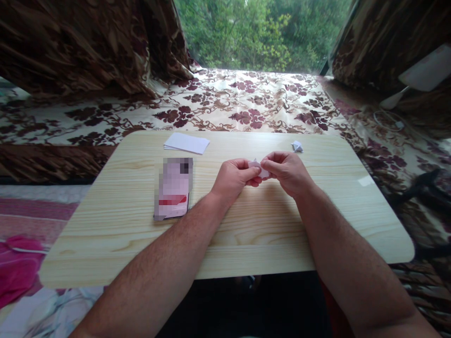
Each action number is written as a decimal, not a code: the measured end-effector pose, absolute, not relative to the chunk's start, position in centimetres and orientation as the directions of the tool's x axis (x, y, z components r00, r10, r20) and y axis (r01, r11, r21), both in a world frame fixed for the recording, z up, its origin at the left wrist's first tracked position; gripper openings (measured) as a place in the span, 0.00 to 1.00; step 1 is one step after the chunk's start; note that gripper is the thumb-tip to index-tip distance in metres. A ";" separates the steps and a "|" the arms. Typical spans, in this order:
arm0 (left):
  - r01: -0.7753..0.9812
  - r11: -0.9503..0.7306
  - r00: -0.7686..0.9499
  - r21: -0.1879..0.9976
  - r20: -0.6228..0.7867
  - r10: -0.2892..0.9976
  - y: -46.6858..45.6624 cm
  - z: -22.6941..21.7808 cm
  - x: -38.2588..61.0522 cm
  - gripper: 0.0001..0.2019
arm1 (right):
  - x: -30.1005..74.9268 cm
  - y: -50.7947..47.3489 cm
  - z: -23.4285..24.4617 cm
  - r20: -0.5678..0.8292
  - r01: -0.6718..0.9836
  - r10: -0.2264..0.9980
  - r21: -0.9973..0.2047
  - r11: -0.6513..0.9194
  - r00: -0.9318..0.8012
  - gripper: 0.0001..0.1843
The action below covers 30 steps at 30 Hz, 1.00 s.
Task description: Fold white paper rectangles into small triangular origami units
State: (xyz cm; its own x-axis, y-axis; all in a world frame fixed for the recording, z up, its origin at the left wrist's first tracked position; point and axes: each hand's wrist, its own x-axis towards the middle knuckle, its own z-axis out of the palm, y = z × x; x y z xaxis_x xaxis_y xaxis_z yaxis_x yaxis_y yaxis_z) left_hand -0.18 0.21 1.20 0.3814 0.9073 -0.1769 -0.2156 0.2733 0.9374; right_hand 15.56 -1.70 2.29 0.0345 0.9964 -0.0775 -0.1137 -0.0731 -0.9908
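Note:
Between my two hands, above the middle of the wooden table (246,234), is a small piece of folded white paper (255,164). My left hand (237,174) pinches it from the left, with the thumb pressed on top. From the right, my right hand (283,170) grips its other edge between thumb and fingers. The fingers cover part of the paper, so its full shape is hidden. Just beyond my right hand lies another small folded paper piece (297,147), with creased, pointed facets.
A stack of white paper strips (186,142) lies at the table's far left. Nearer me is a phone (172,188), its screen lit and blurred out. Patterned cloth (243,101) covers the ledge behind the table. A white lamp (424,70) stands to the right.

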 end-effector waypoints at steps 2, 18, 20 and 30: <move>-0.207 0.266 0.385 0.941 -0.172 0.907 0.2 1.2 -0.2 0.12 | 15.6 -1.7 2.3 -0.073 -0.105 0.997 -0.992 -0.069 0.034 0.10; -0.169 0.216 0.358 0.962 -0.144 0.922 0.1 1.3 -0.2 0.09 | 15.1 -1.8 2.4 -0.038 -0.038 0.997 -0.999 -0.035 0.064 0.09; -0.174 0.218 0.359 0.960 -0.144 0.922 0.1 1.2 -0.2 0.09 | 15.0 -1.8 2.4 -0.033 -0.033 0.998 -0.999 -0.031 0.060 0.09; -0.178 0.228 0.355 0.957 -0.154 0.922 0.2 1.1 -0.1 0.09 | 15.0 -1.8 2.2 -0.058 -0.077 0.996 -0.996 -0.052 0.068 0.09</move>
State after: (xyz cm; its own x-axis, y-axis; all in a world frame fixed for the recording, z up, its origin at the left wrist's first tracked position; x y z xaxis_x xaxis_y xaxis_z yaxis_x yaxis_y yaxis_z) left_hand -0.15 0.17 1.09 0.3549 0.9221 -0.1541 -0.1780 0.2284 0.9572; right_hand 15.04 -1.76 2.19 0.0680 0.9960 -0.0575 -0.0770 -0.0523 -0.9957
